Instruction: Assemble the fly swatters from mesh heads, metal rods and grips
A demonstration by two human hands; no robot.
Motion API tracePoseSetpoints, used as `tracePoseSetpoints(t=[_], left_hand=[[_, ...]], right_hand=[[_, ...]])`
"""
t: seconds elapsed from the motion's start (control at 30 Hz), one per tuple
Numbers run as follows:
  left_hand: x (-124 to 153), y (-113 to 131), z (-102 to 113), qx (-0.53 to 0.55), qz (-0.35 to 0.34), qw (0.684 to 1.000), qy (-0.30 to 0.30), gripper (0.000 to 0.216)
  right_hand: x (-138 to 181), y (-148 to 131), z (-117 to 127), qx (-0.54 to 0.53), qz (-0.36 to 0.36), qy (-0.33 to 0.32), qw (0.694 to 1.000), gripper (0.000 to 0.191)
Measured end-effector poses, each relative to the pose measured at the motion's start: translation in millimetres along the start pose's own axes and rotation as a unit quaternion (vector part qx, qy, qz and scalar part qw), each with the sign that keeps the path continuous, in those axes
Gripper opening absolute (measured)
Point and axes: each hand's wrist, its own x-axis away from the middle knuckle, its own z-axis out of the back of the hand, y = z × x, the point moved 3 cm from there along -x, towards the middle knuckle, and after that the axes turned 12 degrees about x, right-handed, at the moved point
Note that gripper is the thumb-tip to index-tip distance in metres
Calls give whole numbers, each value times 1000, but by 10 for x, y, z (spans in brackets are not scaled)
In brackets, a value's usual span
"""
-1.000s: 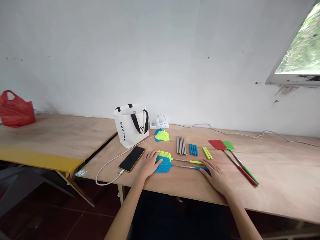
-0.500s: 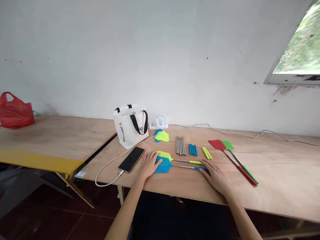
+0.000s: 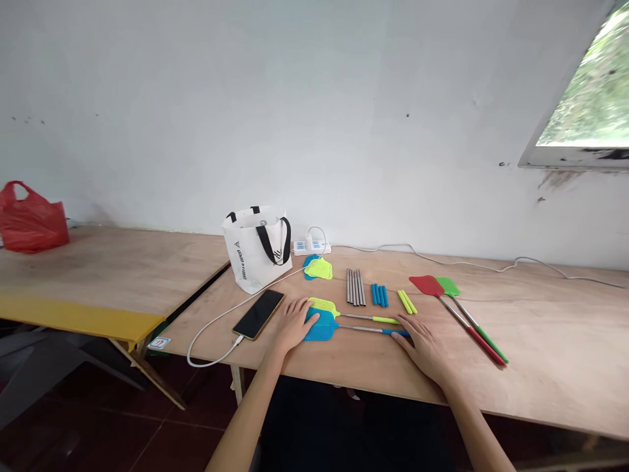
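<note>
Both my hands have stayed put since a moment ago: left hand (image 3: 293, 326) flat, fingers spread, on the blue swatter (image 3: 322, 326) head; right hand (image 3: 426, 345) open at its handle, near the counter (image 3: 540, 367) edge.

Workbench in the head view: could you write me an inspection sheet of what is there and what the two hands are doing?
Surface: plywood table; a second table stands left of it.
Things in hand: blue fly swatter and yellow fly swatter lie flat, side by side.
Clutter: loose swatter heads, metal rods, blue grips, yellow grips, red fly swatter, green fly swatter, phone, white tote bag.
Hands: left hand rests open on the blue head; right hand rests open at the blue handle.
Cables: white charging cable into the phone; power strip at the wall.
Surroundings: white wall, window, red plastic bag.
</note>
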Motion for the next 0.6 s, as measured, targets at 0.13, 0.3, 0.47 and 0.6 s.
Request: tracePoseSetpoints(t=[0.13, 0.3, 0.47, 0.6], left_hand=[[-1, -1, -7, -4, 1, 1000, 1, 47], [-2, -11, -14, -6, -5, 1000, 5, 47], [0, -9, -13, -3, -5, 1000, 7, 48], [3, -15, -18, 0, -10, 1000, 8, 48]], right_hand=[[0, 12, -17, 0, 0, -1, 1000, 56], [0, 4, -18, 10, -4, 5, 1000, 56], [1, -16, 8, 11, -4, 7, 1000, 56], [5, -20, 13, 3, -8, 1, 1000, 57]])
